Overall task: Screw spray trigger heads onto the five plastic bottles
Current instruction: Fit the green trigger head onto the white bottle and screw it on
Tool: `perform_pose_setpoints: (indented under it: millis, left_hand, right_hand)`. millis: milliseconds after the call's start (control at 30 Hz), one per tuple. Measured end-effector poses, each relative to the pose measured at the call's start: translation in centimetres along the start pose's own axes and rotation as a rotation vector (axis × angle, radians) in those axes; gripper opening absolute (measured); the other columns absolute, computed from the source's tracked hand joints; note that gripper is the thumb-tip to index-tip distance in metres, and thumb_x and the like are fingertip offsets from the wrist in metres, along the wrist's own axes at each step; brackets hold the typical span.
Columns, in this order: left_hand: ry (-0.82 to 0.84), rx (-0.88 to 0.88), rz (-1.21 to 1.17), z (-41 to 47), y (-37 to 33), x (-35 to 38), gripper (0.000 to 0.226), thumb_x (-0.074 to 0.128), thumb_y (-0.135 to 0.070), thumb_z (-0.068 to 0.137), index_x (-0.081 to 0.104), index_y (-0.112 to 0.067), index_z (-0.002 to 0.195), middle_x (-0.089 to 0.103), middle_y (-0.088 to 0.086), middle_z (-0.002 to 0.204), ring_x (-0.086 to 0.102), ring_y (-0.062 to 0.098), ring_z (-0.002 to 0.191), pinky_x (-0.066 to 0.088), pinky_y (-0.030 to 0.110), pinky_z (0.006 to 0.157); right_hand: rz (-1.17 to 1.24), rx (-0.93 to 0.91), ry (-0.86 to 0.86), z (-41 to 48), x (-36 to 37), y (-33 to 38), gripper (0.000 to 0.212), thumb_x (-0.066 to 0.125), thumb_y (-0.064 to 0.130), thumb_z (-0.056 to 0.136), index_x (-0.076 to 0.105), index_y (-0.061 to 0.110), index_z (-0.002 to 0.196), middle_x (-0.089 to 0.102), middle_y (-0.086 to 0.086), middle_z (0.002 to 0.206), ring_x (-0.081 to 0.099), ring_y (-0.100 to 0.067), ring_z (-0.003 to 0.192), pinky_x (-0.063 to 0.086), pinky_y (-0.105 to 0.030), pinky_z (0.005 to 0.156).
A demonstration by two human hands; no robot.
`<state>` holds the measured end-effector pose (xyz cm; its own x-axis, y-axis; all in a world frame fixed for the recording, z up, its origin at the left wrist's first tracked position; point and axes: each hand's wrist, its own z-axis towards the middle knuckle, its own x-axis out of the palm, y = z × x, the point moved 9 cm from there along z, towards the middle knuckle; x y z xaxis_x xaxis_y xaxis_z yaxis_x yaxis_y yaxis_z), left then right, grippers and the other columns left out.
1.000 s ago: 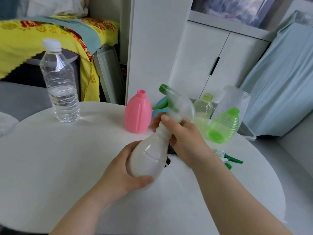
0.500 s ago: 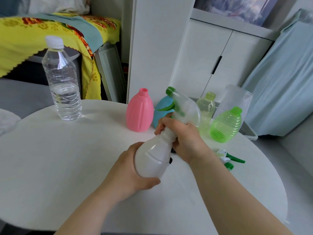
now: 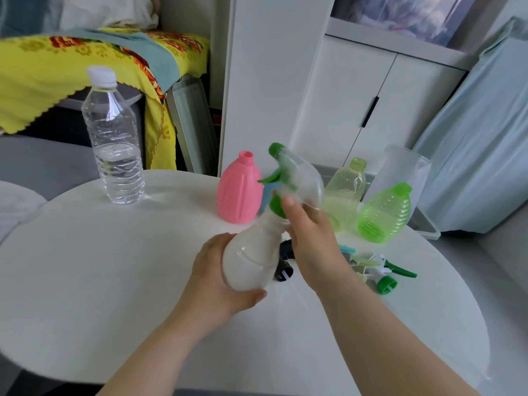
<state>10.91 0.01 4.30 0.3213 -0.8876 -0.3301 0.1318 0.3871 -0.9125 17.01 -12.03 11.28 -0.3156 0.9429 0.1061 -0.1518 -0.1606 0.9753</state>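
Observation:
My left hand (image 3: 217, 278) grips the round body of a white bottle (image 3: 251, 255), tilted up to the right above the table. A clear spray head (image 3: 297, 178) with a green nozzle, trigger and collar sits on its neck. My right hand (image 3: 314, 238) is at the neck, fingers by the green collar. Behind stand a pink bottle (image 3: 240, 192), a blue bottle (image 3: 267, 195) mostly hidden, a pale yellow-green bottle (image 3: 345, 190) and a bright green ribbed bottle (image 3: 384, 215), all without heads. Loose trigger heads (image 3: 383, 272) lie right of my hand, and a black one (image 3: 284, 261) under the bottle.
A capped clear water bottle (image 3: 114, 138) stands at the back left of the round white table (image 3: 85, 267). A frosted jug (image 3: 400, 172) stands behind the green bottles. White cabinets and a yellow cloth lie beyond the table.
The white bottle has risen slightly and my right hand has slid down off the spray head, uncovering the green collar. My left hand keeps its grip on the body.

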Motion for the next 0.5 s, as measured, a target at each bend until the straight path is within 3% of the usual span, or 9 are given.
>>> perform_pose_setpoints:
  millis: [67, 167, 233, 300, 400, 500]
  left_hand:
    - [-0.137, -0.030, 0.085, 0.3, 0.4, -2.2, 0.076, 0.084, -0.027, 0.037, 0.049, -0.033, 0.104, 0.043, -0.008, 0.102, 0.044, 0.016, 0.100, 0.036, 0.027, 0.085]
    - [-0.324, -0.064, 0.122, 1.2, 0.9, -5.9, 0.079, 0.076, -0.043, 0.034, 0.055, -0.017, 0.105, 0.048, -0.004, 0.093, 0.046, 0.023, 0.094, 0.038, 0.032, 0.084]
    - [-0.353, -0.096, 0.107, 2.3, 1.8, -7.3, 0.076, 0.083, -0.033, 0.040, 0.055, -0.010, 0.107, 0.055, 0.010, 0.104, 0.052, 0.033, 0.100, 0.046, 0.043, 0.087]
    - [-0.362, -0.117, 0.117, 3.5, 2.9, -8.1, 0.077, 0.087, -0.023, 0.045, 0.053, -0.006, 0.113, 0.054, 0.021, 0.114, 0.052, 0.037, 0.105, 0.045, 0.051, 0.092]
    - [-0.424, -0.149, 0.144, 5.2, 4.1, -9.1, 0.074, 0.084, -0.015, 0.053, 0.049, -0.005, 0.117, 0.047, 0.023, 0.121, 0.047, 0.036, 0.112, 0.042, 0.048, 0.097]
    - [-0.460, -0.181, 0.125, 6.6, 4.9, -9.3, 0.076, 0.083, -0.016, 0.056, 0.045, -0.007, 0.121, 0.043, 0.021, 0.124, 0.044, 0.035, 0.115, 0.040, 0.046, 0.097]
  right_hand:
    - [-0.055, -0.012, -0.101, -1.2, -1.4, -0.9, 0.008, 0.055, 0.031, 0.080, 0.054, 0.032, 0.088, 0.066, 0.018, 0.087, 0.059, 0.006, 0.087, 0.046, -0.004, 0.071]
    - [-0.453, -0.099, -0.236, -4.1, -3.1, -2.5, 0.022, 0.058, 0.012, 0.082, 0.053, 0.033, 0.078, 0.058, 0.018, 0.083, 0.055, 0.005, 0.079, 0.041, -0.005, 0.074]
    - [-0.753, -0.255, -0.174, -6.1, -2.2, -3.2, 0.017, 0.057, 0.006, 0.076, 0.059, 0.023, 0.079, 0.059, 0.017, 0.082, 0.051, -0.003, 0.080, 0.037, -0.006, 0.077]
    - [-0.949, -0.337, -0.052, -7.5, -0.9, -4.3, 0.015, 0.055, 0.007, 0.068, 0.063, 0.012, 0.080, 0.065, 0.004, 0.082, 0.047, -0.006, 0.086, 0.035, -0.013, 0.082]
    - [-1.048, -0.369, 0.005, -7.8, -0.5, -4.6, 0.018, 0.050, 0.015, 0.068, 0.063, 0.012, 0.079, 0.068, -0.001, 0.083, 0.047, -0.007, 0.090, 0.036, -0.018, 0.084]
    - [-0.973, -0.310, -0.016, -7.2, -1.3, -4.5, 0.017, 0.053, 0.007, 0.067, 0.065, 0.010, 0.080, 0.067, 0.003, 0.087, 0.046, -0.004, 0.090, 0.035, -0.013, 0.085]
